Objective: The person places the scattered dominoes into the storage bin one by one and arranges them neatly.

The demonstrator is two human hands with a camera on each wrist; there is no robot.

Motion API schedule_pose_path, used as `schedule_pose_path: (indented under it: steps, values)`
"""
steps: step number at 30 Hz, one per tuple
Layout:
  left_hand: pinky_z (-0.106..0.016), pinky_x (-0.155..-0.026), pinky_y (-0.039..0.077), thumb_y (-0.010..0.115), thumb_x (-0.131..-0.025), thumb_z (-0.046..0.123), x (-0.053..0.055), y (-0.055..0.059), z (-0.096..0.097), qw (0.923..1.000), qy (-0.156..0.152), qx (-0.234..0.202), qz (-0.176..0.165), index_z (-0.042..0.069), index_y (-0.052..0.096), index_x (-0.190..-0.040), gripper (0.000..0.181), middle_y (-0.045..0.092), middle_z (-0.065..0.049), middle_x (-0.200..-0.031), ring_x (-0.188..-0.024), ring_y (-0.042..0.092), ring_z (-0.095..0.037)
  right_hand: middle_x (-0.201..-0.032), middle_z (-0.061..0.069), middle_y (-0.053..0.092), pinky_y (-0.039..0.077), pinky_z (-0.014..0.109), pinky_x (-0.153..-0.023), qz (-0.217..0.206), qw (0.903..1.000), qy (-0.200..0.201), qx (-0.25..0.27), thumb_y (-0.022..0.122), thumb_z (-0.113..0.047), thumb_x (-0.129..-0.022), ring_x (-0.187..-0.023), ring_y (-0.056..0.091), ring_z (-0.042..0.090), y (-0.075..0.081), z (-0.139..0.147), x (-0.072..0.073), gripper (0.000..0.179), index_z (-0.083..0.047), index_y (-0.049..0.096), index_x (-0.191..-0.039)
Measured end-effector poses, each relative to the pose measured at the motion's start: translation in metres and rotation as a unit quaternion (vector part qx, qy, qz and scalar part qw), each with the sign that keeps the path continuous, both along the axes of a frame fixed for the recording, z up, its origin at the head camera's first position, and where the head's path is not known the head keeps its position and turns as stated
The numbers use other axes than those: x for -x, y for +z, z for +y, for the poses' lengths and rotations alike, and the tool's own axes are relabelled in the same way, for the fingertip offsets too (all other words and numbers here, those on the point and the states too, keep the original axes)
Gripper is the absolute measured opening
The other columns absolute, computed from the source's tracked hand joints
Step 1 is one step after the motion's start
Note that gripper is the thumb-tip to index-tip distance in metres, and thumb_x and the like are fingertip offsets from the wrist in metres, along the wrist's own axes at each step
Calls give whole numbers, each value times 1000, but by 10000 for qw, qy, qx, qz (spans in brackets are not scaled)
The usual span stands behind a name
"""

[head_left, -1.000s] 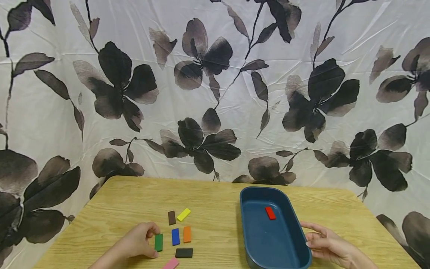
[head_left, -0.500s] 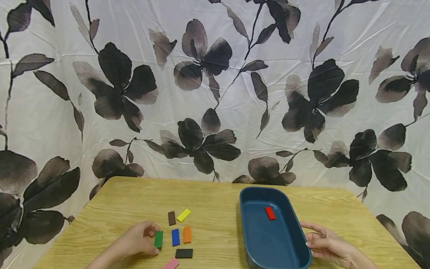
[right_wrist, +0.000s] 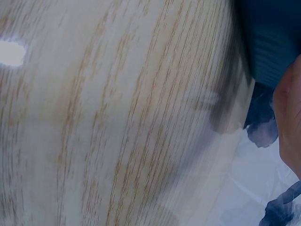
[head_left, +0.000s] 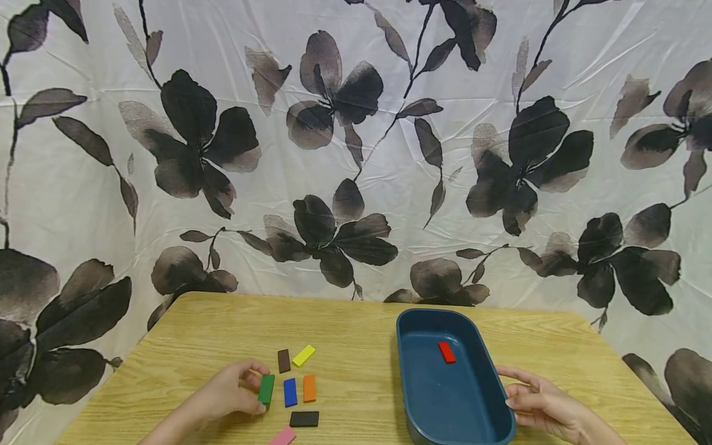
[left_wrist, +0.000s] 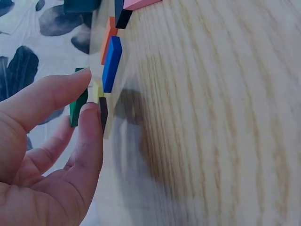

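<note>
My left hand (head_left: 228,392) pinches a green rectangular block (head_left: 266,391) between thumb and fingertips. In the left wrist view the green block (left_wrist: 79,106) shows tilted, held off the wooden table. Just right of this hand lie a blue block (head_left: 290,392) and an orange block (head_left: 309,389). My right hand (head_left: 547,405) rests beside a dark blue plastic bin (head_left: 408,371), fingers loosely extended and fingertips at its right wall. Inside the bin lies a red block (head_left: 447,352).
Behind the blue block are a brown block (head_left: 284,361) and a yellow block (head_left: 303,356). Nearer lie a black block (head_left: 304,419) and a pink block (head_left: 283,436), cut by the frame's bottom. A floral cloth (head_left: 334,154) hangs behind the wooden table (head_left: 356,346).
The green block has come up off the table in my left hand's fingers, tilting and shifting slightly right. My right hand has stayed at the bin.
</note>
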State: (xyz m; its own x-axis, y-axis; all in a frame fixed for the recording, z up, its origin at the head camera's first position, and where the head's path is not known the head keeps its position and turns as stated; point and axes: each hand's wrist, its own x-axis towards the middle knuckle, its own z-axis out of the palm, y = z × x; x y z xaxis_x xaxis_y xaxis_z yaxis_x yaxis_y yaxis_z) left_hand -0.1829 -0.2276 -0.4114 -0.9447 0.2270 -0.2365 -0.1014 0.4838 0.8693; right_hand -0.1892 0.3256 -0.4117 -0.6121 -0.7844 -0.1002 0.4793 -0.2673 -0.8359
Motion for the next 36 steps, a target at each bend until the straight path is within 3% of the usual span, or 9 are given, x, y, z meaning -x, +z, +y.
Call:
schedule_pose_path:
  steps: [13,19,26,36]
  values:
    - [-34,-63,50,79,-65,-3,1,5,5,9996,130,-229,-60,-2,53,-116,58,50,-13,-95,-78,55,-21,-113,10,58,47,34,-90,35,9998,-158,-93,33,10,-94,-103,59,20,-1,0,-1,47,-21,51,-125]
    - [-33,-65,50,79,-66,-1,2,9,9,9996,-11,-269,112,-4,52,-118,58,51,-14,-97,-80,55,-21,-112,9,59,47,33,-89,77,9996,-218,-182,34,10,-94,-102,59,19,-2,1,0,47,-21,51,-126]
    - [-33,-65,52,78,-66,-6,3,11,12,9977,-132,-635,193,-8,50,-119,59,50,-15,-97,-81,60,-21,-114,10,59,48,32,-88,167,9995,-194,-168,34,10,-93,-102,59,19,-3,0,0,47,-22,50,-124]
    - [-34,-67,50,79,-68,-1,6,16,22,9985,-108,-477,258,-5,53,-119,57,52,-16,-101,-82,58,-22,-114,10,59,48,32,-88,186,9995,-197,-149,33,10,-94,-102,60,19,-3,1,-2,48,-22,50,-126]
